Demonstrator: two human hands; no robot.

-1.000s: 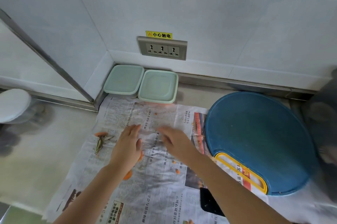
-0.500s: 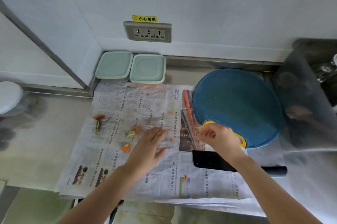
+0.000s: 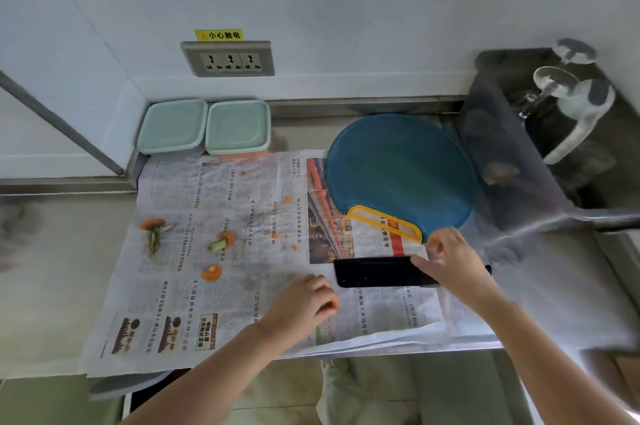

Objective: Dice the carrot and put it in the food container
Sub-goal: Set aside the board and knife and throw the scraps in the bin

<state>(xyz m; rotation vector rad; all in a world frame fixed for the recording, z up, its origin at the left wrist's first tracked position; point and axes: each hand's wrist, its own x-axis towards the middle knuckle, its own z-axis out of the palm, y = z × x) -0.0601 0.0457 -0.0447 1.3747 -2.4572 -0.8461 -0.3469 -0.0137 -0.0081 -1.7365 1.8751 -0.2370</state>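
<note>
Left hand [image 3: 301, 303] curling fingers at lower centre, orange showing at fingertips, cannot tell if pinching carrot bit; right hand [image 3: 450, 262] loosely spread, hovering over knife [image 3: 374, 272], thumb over blade. Knife lying just right of left hand, long axis left-right, handle end hidden under right hand, so right hand nearer. Two lidded food containers [image 3: 238, 128] sitting upper left, right one showing carrot dice [image 3: 242, 156]; three carrot ends [image 3: 212, 273] lying on newspaper [image 3: 214, 189], one cutting board [image 3: 398, 165]

Right grip [image 3: 450, 263] is off the cutting board [image 3: 398, 165] handle and down over the black knife [image 3: 375, 272], thumb on the blade. Left grip [image 3: 299, 305] slides right toward the knife, flat fingers now curled, carrot bit [image 3: 334, 303] at their tips.
</note>
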